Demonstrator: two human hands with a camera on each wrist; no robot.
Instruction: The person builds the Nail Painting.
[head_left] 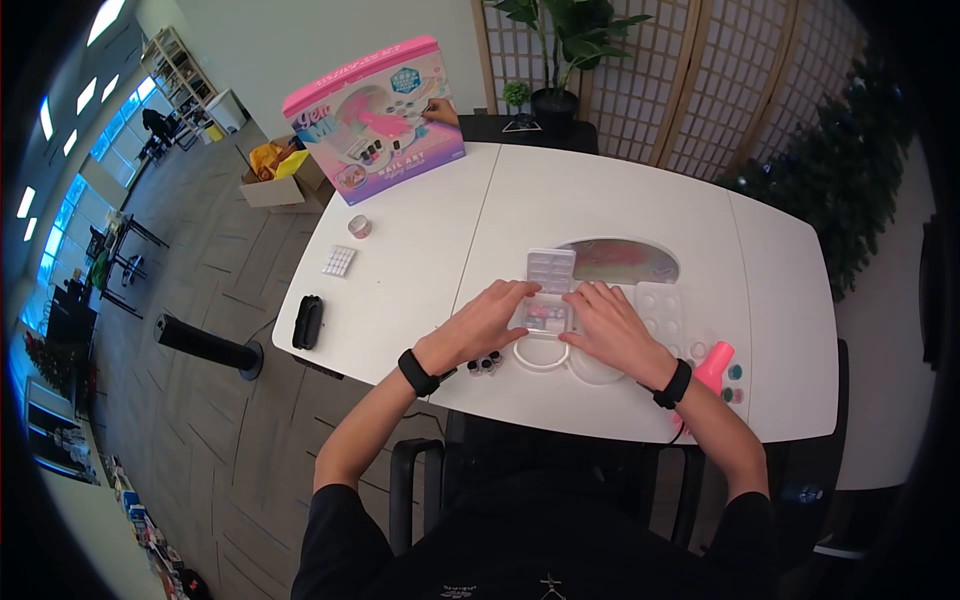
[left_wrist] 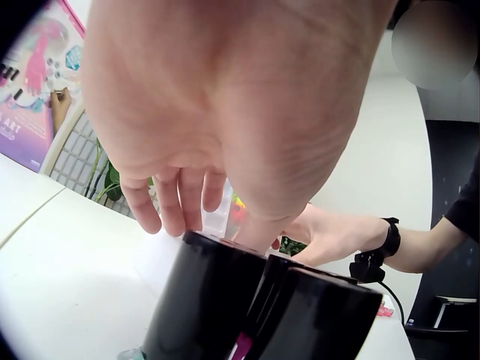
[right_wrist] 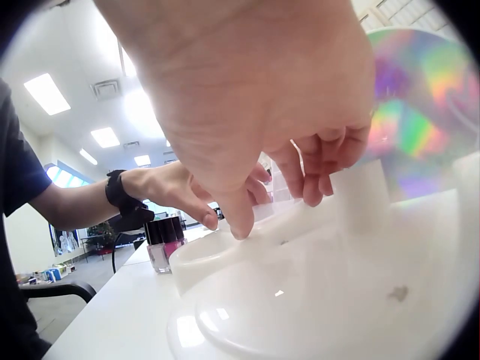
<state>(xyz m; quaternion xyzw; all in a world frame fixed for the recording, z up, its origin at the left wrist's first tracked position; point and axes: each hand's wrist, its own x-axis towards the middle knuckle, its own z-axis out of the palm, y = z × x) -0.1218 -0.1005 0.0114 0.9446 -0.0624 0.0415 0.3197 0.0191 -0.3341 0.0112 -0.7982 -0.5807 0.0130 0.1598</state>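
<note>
Black-capped glass bottles (left_wrist: 206,296) up front, left hand (head_left: 482,325) + right hand (head_left: 615,328) at a clear boxy plastic case (head_left: 546,317), fingers half-spread, gripping? can't tell.

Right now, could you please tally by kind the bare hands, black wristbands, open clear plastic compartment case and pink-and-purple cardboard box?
Bare hands, left hand and right hand: 2
Black wristbands: 2
Open clear plastic compartment case: 1
Pink-and-purple cardboard box: 1
Total: 6
</note>
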